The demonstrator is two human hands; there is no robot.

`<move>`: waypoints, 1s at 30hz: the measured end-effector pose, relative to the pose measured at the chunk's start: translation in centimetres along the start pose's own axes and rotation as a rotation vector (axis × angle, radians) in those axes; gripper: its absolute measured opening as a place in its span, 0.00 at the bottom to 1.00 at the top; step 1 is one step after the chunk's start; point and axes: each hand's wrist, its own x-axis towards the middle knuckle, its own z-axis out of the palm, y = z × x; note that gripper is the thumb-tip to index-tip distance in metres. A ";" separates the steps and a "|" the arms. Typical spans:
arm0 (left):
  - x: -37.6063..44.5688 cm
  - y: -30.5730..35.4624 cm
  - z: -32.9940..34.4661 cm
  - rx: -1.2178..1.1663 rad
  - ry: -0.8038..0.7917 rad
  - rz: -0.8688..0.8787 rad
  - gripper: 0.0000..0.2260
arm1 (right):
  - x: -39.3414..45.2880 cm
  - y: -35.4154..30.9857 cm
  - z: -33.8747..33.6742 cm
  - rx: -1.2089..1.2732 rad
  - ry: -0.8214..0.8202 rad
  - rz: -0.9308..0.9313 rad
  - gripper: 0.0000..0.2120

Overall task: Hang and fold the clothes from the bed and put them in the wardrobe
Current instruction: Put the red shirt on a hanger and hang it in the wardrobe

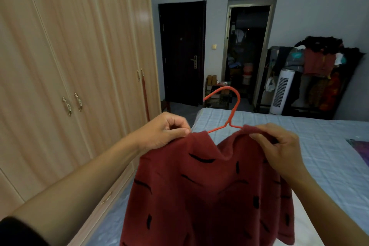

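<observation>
A dark red fleece top (209,195) with short black dashes hangs in front of me over the bed (299,146). An orange hanger (232,106) sits inside its neckline, with the hook sticking up and its arms hidden under the cloth. My left hand (165,130) pinches the top's left shoulder. On the other shoulder, my right hand (277,146) grips the cloth, fingers curled over it. The wardrobe (79,56) with pale wood doors stands at the left, all doors closed.
A purple cloth (361,150) lies at the bed's right edge. Beyond the bed are a dark door (182,52), an open doorway (247,50), a white tower fan (281,92) and a rack piled with clothes (319,70). A narrow floor strip runs between bed and wardrobe.
</observation>
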 end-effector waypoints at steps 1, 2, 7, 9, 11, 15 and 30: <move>0.6 0.6 0.6 0.032 0.000 0.027 0.07 | -0.1 -0.6 0.6 -0.021 -0.018 -0.021 0.07; 1.2 1.1 1.3 0.082 -0.015 0.066 0.08 | -0.2 -1.2 1.4 -0.044 -0.043 -0.044 0.07; 2.7 1.2 1.9 0.202 -0.060 0.039 0.07 | -0.9 -2.0 3.0 -0.028 -0.008 -0.002 0.04; 2.2 0.4 1.2 0.199 -0.039 -0.008 0.08 | -1.1 -1.8 2.7 0.005 0.035 0.049 0.05; 1.6 -0.2 1.0 0.192 -0.048 -0.030 0.09 | -1.1 -2.0 3.0 0.018 0.047 0.085 0.05; 0.7 -0.5 1.1 0.330 0.019 -0.068 0.08 | -1.2 -2.0 3.8 -0.001 0.050 0.118 0.05; -3.3 -1.6 3.9 0.738 0.570 0.225 0.11 | -0.6 -2.4 5.1 -0.015 0.070 0.158 0.06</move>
